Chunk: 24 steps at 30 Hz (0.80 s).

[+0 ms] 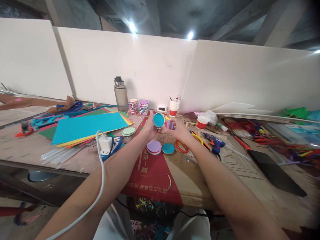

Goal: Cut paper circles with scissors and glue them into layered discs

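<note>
My left hand (149, 128) grips a white-rimmed round piece with a teal face (159, 120), tilted toward me; whether it is a cup or a stack of discs I cannot tell. Close beside it, my right hand (180, 130) has its fingers closed on a small purple-and-red striped piece (169, 125). Below the hands, on the red and brown cardboard, lie a lilac paper disc stack (154, 147) and a teal paper disc (168, 148). Further left, pale green paper discs (128, 131) are stacked on the table.
Coloured paper sheets (90, 128) and a white plug (105, 143) with its cable are on the left. A bottle (120, 95) and paper cups (174, 108) stand at the back. Tape rolls (182, 146), a blue glue gun (217, 144) and a black phone-like slab (275, 171) lie right.
</note>
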### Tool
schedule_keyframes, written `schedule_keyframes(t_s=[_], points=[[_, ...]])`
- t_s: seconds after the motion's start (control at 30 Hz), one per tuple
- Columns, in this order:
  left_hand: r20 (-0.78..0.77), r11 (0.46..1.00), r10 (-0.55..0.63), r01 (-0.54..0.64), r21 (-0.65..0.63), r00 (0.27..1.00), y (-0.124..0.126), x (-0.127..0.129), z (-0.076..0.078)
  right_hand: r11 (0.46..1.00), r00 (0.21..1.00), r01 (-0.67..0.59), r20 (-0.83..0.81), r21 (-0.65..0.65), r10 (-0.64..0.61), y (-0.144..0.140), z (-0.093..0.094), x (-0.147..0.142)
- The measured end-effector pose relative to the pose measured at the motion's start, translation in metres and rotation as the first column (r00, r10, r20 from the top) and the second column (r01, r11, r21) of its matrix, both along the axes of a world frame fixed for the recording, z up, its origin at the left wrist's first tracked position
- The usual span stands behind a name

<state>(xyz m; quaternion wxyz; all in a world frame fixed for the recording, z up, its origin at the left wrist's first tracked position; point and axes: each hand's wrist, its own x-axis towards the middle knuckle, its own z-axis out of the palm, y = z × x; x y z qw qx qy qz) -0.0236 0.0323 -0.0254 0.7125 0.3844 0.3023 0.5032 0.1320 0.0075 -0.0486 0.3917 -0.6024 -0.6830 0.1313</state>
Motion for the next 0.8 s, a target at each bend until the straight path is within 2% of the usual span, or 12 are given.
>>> schedule_keyframes(t_s=[0.2, 0.33, 0.47, 0.63, 0.73, 0.8], points=[[-0.030, 0.995, 0.102, -0.103, -0.017, 0.994, 0.000, 0.000, 0.001, 0.999, 0.997, 0.031, 0.076, -0.031, -0.029, -0.002, 0.004, 0.000], [-0.004, 0.993, 0.112, -0.112, 0.024, 0.994, -0.002, 0.000, 0.002, 0.994, 0.976, 0.037, 0.219, -0.098, -0.015, -0.004, 0.003, 0.002], [0.033, 0.989, 0.143, -0.144, 0.032, 0.989, -0.002, 0.000, 0.004, 0.992, 0.932, 0.073, 0.362, -0.106, -0.030, -0.008, 0.001, -0.002], [0.128, 0.998, 0.061, -0.061, 0.002, 0.990, -0.002, -0.002, 0.005, 0.984, 0.876, 0.090, 0.482, -0.155, -0.004, -0.015, -0.003, -0.011], [0.177, 0.998, 0.037, -0.028, -0.055, 0.984, -0.001, -0.003, 0.003, 0.980, 0.881, 0.082, 0.472, -0.179, 0.013, -0.013, -0.006, -0.012], [0.181, 0.996, 0.061, -0.048, -0.074, 0.982, 0.001, -0.003, 0.002, 0.985, 0.910, 0.062, 0.415, -0.162, 0.011, -0.010, -0.006, -0.012]])
